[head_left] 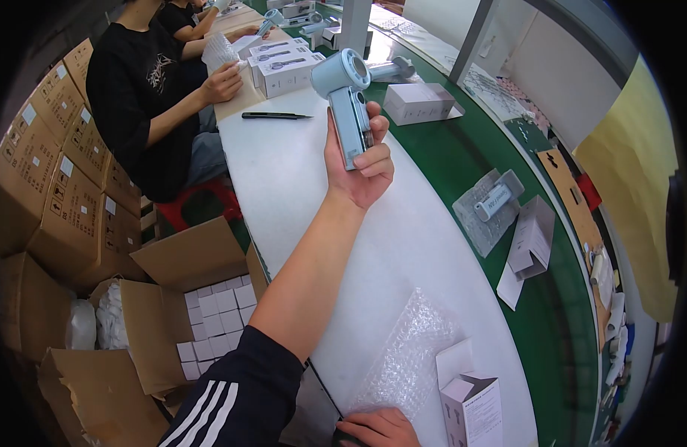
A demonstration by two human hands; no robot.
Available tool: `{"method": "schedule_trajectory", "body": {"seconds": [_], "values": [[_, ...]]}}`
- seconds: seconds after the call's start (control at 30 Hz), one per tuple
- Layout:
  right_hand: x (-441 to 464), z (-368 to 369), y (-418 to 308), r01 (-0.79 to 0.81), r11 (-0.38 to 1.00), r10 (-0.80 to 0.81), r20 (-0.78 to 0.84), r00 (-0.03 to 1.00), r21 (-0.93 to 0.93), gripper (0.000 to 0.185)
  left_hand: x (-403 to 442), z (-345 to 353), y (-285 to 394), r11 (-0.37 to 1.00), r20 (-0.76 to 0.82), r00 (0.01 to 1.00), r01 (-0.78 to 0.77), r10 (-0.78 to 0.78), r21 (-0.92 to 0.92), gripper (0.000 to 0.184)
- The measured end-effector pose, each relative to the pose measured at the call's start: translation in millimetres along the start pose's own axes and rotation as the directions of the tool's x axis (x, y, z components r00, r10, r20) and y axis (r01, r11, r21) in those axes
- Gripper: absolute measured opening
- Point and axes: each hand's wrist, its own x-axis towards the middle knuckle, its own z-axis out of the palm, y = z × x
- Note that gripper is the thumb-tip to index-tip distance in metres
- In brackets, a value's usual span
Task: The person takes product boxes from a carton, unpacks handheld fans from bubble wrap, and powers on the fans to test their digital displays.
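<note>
My left hand [360, 160], raised over the white work surface, is closed round the handle of a light-blue handheld fan [351, 123]. The fan stands nearly upright, its round head at the top. At the bottom of the view my right hand [380, 429] lies by the near edge, fingers stretched to the left over something dark that I cannot make out. Close to it is a sheet of bubble wrap [406, 357]. Beside that stands an open white box [474, 410] with its flap up.
On the green belt [537, 343] lie a wrapped fan [494, 203], an opened box [532, 238] and a white carton [419, 103]. A black pen-like tool [276, 115] lies ahead. Left: a co-worker [138, 97], printed boxes [285, 71], stacked cartons [75, 208] and a carton of small white boxes [218, 313].
</note>
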Motion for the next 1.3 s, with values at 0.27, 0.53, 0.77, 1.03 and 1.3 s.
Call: {"method": "schedule_trajectory", "body": {"seconds": [0.27,0.53,0.77,1.03,1.3], "values": [[4,-3,-6,-0.017,1.000,0.017,0.006,1.000,0.017,0.033,2,1,1,0.997,0.109,0.993,0.054,-0.048,-0.055,0.035],[2,-2,-4,-0.016,1.000,0.016,0.018,1.000,0.008,0.033,1,0,1,0.994,0.114,0.992,0.062,-0.052,-0.085,0.030],[4,-5,-8,-0.028,1.000,0.028,0.026,0.999,0.007,0.033,0,-3,2,0.995,0.088,0.996,0.034,-0.026,-0.092,0.043],[3,-4,-7,-0.010,1.000,0.010,0.003,1.000,0.015,0.035,1,1,-1,0.997,0.072,0.997,0.043,-0.038,-0.060,0.038],[2,-4,-7,-0.016,1.000,0.015,0.008,1.000,0.018,0.034,2,-1,-2,0.990,0.180,0.975,0.135,-0.127,-0.034,0.031]]}}
